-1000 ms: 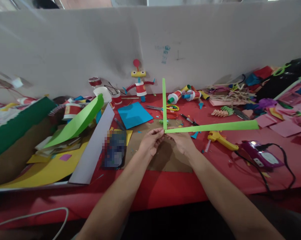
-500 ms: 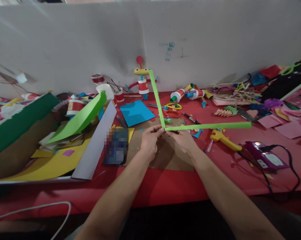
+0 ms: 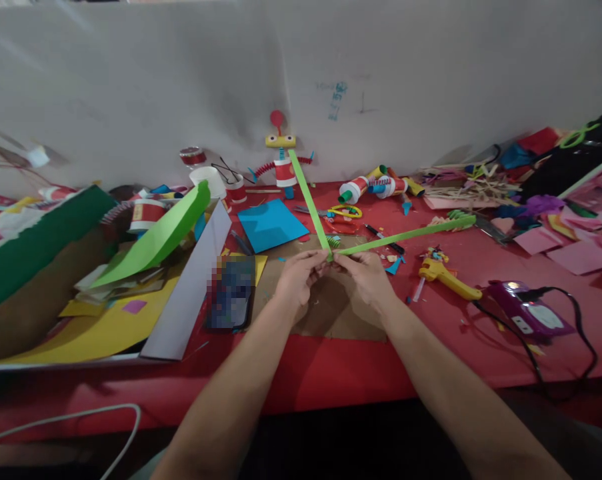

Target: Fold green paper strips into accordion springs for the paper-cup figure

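Observation:
Two long arms of light green paper strip [image 3: 308,197] meet between my fingertips over a brown cardboard sheet [image 3: 331,307]. One arm points away toward the paper-cup figure [image 3: 285,172] by the wall; the other slants off to the right. My left hand [image 3: 298,277] pinches the joint from the left, and my right hand [image 3: 363,273] pinches it from the right. Whether the strips are folded or glued at the joint is hidden by my fingers. Just behind the joint lies a small folded green paper spring [image 3: 333,241].
Left stands an open box [image 3: 191,287] with coloured paper; a phone [image 3: 231,293] lies beside it. Blue paper [image 3: 273,223], scissors [image 3: 343,212] and a pen [image 3: 385,238] lie behind my hands. A yellow glue gun [image 3: 449,279] and corded purple power box [image 3: 531,310] are at right.
The right-hand strip has swung away from me and now slants upward. The far strip's end has dropped and shifted left. Both hands still pinch the joint.

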Available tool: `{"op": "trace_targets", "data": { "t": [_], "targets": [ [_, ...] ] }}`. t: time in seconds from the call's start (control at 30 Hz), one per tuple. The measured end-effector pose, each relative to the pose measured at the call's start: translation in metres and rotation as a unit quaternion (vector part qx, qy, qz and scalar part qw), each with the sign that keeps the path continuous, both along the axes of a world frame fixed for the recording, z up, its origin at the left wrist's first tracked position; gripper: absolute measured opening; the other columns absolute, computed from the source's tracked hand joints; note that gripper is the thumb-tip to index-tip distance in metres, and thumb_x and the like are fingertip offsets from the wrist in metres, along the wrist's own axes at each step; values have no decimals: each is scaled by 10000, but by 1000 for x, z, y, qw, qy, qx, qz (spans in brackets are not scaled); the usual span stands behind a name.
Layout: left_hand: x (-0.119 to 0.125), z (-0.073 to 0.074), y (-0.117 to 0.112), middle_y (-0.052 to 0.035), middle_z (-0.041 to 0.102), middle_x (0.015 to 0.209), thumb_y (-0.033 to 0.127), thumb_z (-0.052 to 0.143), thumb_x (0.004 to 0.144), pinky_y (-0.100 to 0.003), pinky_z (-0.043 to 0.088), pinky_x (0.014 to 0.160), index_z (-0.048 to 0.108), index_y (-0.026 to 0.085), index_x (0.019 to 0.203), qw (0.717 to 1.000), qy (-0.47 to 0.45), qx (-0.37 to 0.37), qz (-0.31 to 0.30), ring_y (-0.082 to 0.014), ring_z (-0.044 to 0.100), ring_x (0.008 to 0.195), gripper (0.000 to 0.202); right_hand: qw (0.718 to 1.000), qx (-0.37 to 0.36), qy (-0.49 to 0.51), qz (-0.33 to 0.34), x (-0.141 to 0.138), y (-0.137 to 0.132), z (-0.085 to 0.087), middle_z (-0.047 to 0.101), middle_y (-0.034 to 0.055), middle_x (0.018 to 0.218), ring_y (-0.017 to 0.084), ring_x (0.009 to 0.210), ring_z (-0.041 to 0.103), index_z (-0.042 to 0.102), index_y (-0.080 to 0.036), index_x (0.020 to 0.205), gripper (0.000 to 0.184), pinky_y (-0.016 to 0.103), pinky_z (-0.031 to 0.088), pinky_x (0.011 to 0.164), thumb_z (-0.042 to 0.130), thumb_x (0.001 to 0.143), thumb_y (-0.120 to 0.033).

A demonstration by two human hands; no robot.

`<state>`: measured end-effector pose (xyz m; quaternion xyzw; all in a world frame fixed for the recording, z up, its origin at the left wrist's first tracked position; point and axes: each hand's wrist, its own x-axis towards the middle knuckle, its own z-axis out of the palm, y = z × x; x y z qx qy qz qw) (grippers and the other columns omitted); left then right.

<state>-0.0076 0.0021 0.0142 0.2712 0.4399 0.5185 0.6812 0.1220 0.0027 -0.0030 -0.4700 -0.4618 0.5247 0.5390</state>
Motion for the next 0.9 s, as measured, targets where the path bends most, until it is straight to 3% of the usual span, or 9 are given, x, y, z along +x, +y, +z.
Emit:
{"op": "trace_targets", "data": {
  "t": [0.27,0.37,0.5,0.63,0.73,0.9],
  "targets": [
    [3,3,-4,12,590,604,215,763,512,-215,402,573,619,135,635,997,51,47,23,-71,523,544,206,999,-20,25,26,0,0,2,650,28,663,137,628,572,684,-158,701,207,282,441,630,650,675,-360],
    [2,5,-5,-7,612,644,224,764,513,-223,420,607,635,135,657,998,48,30,-11,-86,550,590,212,999,11,-41,11,2,1,2,629,12,627,131,607,544,677,-157,680,217,273,417,606,651,670,-373],
    [-1,5,-6,-18,594,576,250,740,559,-223,397,556,637,125,590,991,120,27,-46,-86,524,534,165,996,35,-78,-1,5,2,2,609,-2,598,125,577,521,671,-162,701,209,264,394,570,661,661,-367],
    [1,1,-5,-1,551,487,234,744,549,-226,352,513,604,132,496,990,133,38,16,-80,483,471,181,998,40,-43,19,1,1,1,635,0,657,132,606,547,670,-184,755,203,267,412,597,660,664,-365],
    [3,0,-5,-6,572,495,221,756,528,-235,361,536,611,137,492,992,115,23,55,-91,499,488,171,993,73,-91,29,-3,-1,0,661,10,680,154,645,571,683,-199,704,174,277,421,633,658,668,-367],
    [6,3,-8,-12,595,515,255,748,549,-235,370,542,630,144,514,990,124,46,41,-97,504,502,165,992,74,-104,4,-1,0,-3,649,9,626,168,620,569,675,-207,659,177,289,426,622,630,693,-375]
  ]
}}
